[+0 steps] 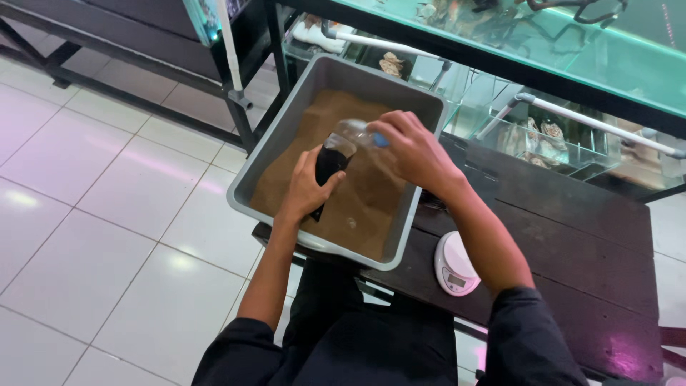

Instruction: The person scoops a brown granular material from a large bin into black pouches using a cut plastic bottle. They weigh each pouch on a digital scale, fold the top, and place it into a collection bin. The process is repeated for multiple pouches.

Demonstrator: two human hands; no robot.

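Dark sleeves (529,336) lowest in the frame, forearms reaching up over a grey tray (336,250) of brown sand (357,204) at the centre. Left hand (306,191) closed around a black scoop (330,163), fingers wrapped on its body, upper end tilted toward the mouth of a clear bottle (350,132). Right hand (413,154) gripping that bottle from above, fingers curled over it, with something small and blue (381,141) under the fingertips; hard to tell whether a cap or not. Bottle lying nearly flat, just above the sand, well inside the tray walls. White kitchen scale (455,264) on the dark wooden worktop (572,236), just beside the tray toward the lower right. Glass tanks (572,50) along the upper right, pale floor tiles (107,214) to the left.

Judged from this: best to keep scoop and bottle mouth touching and low over the sand, for catching any spill back in the tray. Tilt slowly, steady the bottle with its neck slightly raised, and avoid overloading the scoop. Stay clear of the tray's near rim and of the scale.
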